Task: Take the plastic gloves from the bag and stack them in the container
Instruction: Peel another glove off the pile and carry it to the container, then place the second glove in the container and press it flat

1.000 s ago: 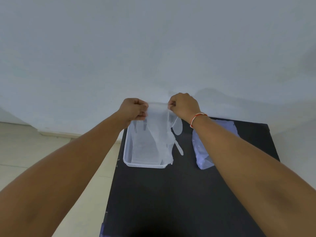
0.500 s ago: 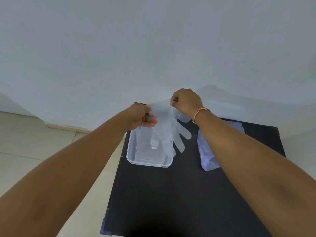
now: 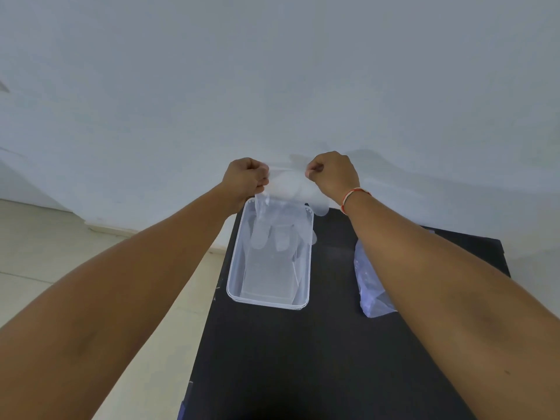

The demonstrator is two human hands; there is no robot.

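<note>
A clear plastic glove [image 3: 288, 189] hangs stretched between my two fists, above the far end of the container. My left hand [image 3: 246, 176] pinches its left cuff corner and my right hand [image 3: 331, 174] pinches the right one. The glove's fingers dangle down into the clear rectangular container [image 3: 233, 277], which stands on the black table and holds other see-through gloves. The bluish plastic bag [image 3: 368, 286] lies to the right of the container, partly hidden under my right forearm.
The black table [image 3: 303, 359] is small, with its left edge close beside the container and pale floor below. A plain white wall rises right behind the table.
Both hands have shifted left with the glove, so it now hangs over the container's far end with its fingers inside. The hands are level again and the glove is stretched wide.
</note>
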